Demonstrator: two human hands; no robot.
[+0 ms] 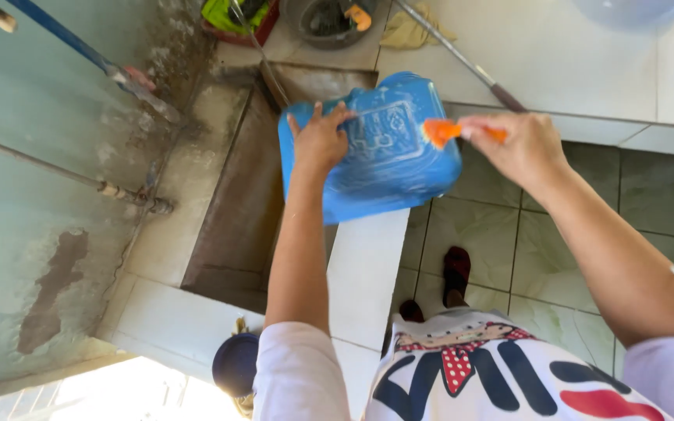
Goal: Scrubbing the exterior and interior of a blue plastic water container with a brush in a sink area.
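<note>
Scrubbing blue tub [384, 168] w/ orange brush [440, 131] at tiled ledge [364, 273].
L hand [320, 140] spread flat on tub, steadying it, tilted on ledge's end beside basin [232, 210]; R hand [518, 146] pinches brush handle, bristles touching tub's soapy face.

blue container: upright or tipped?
Tipped. The blue plastic container lies on its side on the white tiled ledge, broad embossed face up, left hand steadying it, right hand holding an orange brush against it.
</note>
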